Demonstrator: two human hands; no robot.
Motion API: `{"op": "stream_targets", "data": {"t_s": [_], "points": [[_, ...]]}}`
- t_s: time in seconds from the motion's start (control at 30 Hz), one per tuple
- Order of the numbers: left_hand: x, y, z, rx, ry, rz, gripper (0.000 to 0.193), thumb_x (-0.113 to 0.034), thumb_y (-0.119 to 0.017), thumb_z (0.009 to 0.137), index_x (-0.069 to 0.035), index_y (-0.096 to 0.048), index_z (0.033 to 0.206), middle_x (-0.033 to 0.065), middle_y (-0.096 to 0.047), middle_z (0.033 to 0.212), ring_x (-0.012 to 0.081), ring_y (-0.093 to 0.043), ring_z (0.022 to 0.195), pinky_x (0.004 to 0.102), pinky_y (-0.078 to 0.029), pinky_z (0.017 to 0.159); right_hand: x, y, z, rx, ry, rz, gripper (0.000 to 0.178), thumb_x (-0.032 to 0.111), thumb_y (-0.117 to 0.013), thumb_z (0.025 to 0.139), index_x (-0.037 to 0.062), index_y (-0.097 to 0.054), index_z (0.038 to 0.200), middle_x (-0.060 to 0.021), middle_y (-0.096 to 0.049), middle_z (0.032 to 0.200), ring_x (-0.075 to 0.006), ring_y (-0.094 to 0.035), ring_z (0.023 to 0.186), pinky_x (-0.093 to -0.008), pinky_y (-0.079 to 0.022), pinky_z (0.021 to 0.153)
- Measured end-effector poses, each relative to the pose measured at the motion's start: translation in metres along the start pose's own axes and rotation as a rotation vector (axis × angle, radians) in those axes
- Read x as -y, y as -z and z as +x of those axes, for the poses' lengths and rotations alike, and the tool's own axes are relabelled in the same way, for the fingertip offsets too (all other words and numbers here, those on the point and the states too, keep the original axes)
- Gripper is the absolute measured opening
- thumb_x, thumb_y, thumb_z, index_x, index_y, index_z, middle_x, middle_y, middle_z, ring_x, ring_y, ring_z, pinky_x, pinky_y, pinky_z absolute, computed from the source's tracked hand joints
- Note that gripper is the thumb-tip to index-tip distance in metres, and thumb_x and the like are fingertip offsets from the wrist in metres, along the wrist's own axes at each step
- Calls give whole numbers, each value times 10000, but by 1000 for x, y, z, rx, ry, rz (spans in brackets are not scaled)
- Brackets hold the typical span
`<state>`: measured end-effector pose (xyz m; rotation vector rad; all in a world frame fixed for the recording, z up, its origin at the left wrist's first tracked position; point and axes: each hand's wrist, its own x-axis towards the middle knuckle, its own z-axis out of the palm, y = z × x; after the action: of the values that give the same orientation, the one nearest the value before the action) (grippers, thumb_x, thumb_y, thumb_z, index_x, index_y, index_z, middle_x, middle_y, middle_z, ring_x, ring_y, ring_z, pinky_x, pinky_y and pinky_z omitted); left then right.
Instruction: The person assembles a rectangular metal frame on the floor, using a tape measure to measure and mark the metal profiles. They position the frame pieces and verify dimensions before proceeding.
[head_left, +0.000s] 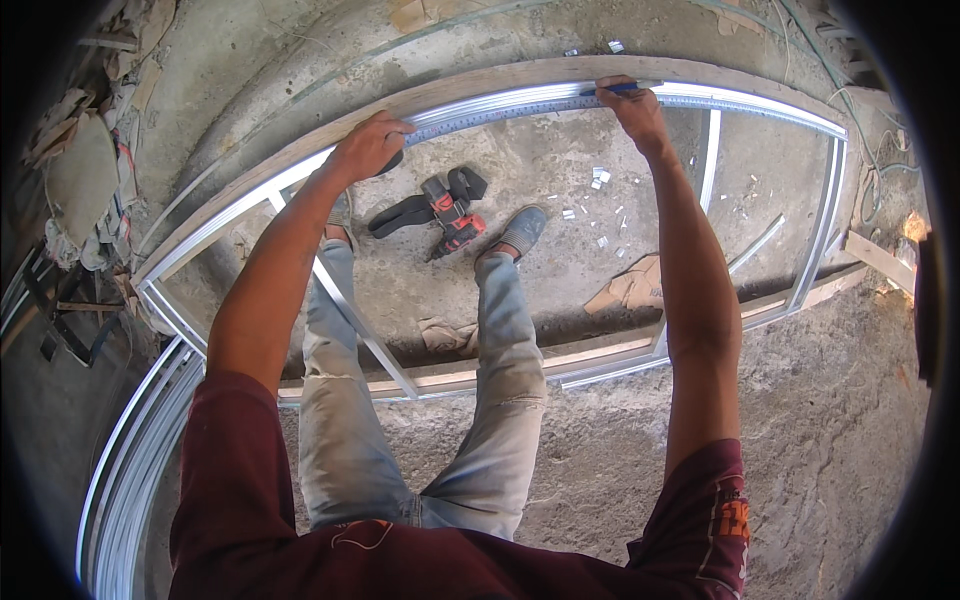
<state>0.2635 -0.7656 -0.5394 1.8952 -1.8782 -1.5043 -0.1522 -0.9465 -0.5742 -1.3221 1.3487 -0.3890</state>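
Along the far side of a silver metal stud frame (712, 165) runs an extended measuring tape blade (500, 114), lying against the metal channel (500, 100). My left hand (368, 148) is closed at the blade's left end, on the far rail. A dark rounded piece, likely the case of the tape measure (393, 162), shows under its fingers. Farther right, my right hand (636, 112) pinches a blue marker (628, 88) just above the rail, its tip pointing left close to the metal. The fingers of my right hand partly hide the marker.
Between the rails, a red and black cordless drill (458, 232) with a black strap (402, 215) lies by my feet. Small white scraps and torn cardboard (628, 285) litter the concrete. Wooden boards (690, 72) back the frame. Metal channels (150, 470) are stacked at the left.
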Motion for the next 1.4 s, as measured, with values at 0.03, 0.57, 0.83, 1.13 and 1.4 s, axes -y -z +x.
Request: {"op": "stream_targets", "data": {"t_s": [0.03, 0.57, 0.83, 1.13, 1.4], "points": [[0, 0, 0, -2, 0, -1, 323, -221, -498, 960, -129, -691, 1202, 151, -594, 1185, 343, -577, 1137, 395, -438, 1015, 0, 0, 0, 9, -10, 1, 174, 121, -728, 866, 35, -718, 1018, -43, -723, 951, -136, -640, 882, -285, -500, 801], [10, -4, -3, -58, -41, -23, 333, -167, -510, 935, -96, -680, 1213, 168, -596, 1143, 344, -583, 1109, 397, -439, 1005, 8, -1, 4, 10, -58, -243, 229, 174, -733, 858, 62, -732, 1058, -70, -741, 994, -179, -680, 946, -322, -509, 851], [4, -2, -1, -54, -52, -6, 327, -141, -524, 920, -90, -685, 1201, 172, -607, 1123, 341, -589, 1093, 389, -448, 986, 3, 2, 0, 33, 107, -140, 211, 152, -716, 876, 26, -708, 1046, -64, -728, 997, -165, -645, 897, -318, -501, 818], [2, 1, 1, -22, -31, -60, 300, -172, -540, 935, -83, -694, 1177, 157, -616, 1129, 335, -587, 1113, 380, -446, 988, -4, 1, 2, 7, 34, -72, 222, 177, -734, 851, 46, -721, 1030, -80, -734, 932, -158, -657, 857, -303, -512, 777], [2, 3, 1, -13, -60, -16, 290, -169, -549, 940, -76, -690, 1175, 168, -619, 1111, 348, -592, 1099, 388, -450, 977, -5, 1, 5, 19, 44, -44, 208, 166, -731, 845, 36, -721, 1007, -74, -739, 910, -145, -664, 827, -303, -521, 749]]}}
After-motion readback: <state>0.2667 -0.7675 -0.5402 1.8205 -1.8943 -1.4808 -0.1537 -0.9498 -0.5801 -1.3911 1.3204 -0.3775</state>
